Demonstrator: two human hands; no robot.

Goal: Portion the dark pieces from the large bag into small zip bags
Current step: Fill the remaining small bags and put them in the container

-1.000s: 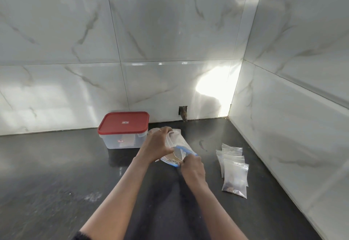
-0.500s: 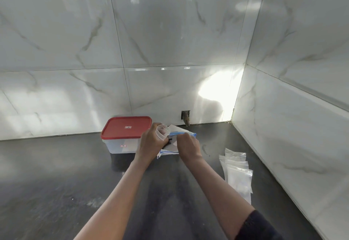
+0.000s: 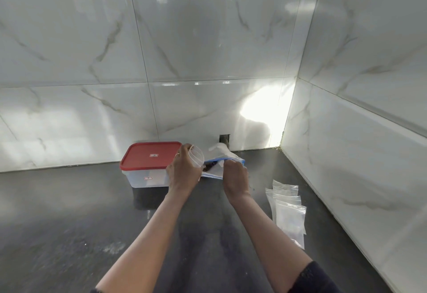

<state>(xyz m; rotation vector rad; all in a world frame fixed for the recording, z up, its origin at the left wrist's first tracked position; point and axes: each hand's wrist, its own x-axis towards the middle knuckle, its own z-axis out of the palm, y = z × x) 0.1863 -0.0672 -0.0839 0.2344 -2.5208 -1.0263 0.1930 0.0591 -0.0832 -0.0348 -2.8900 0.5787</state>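
The large clear bag [image 3: 225,154] with a blue zip strip lies on the dark counter near the back wall. Its mouth is held open and some dark pieces [image 3: 209,166] show just inside. My right hand [image 3: 235,177] grips the bag's blue rim. In my left hand [image 3: 183,172] is a small clear zip bag [image 3: 196,155], its round mouth open and tilted toward the large bag's opening. A spread pile of small zip bags [image 3: 288,207] lies flat on the counter to the right.
A clear plastic box with a red lid [image 3: 150,155] stands left of my hands, against the back wall. Glossy marble tiled walls close the back and the right side [image 3: 346,154]. The black counter [image 3: 69,223] stretches to the left and front.
Both hands and the large bag have moved away from me toward the back wall. The large bag's mouth now gapes open and the small bag's opening is held up beside it.
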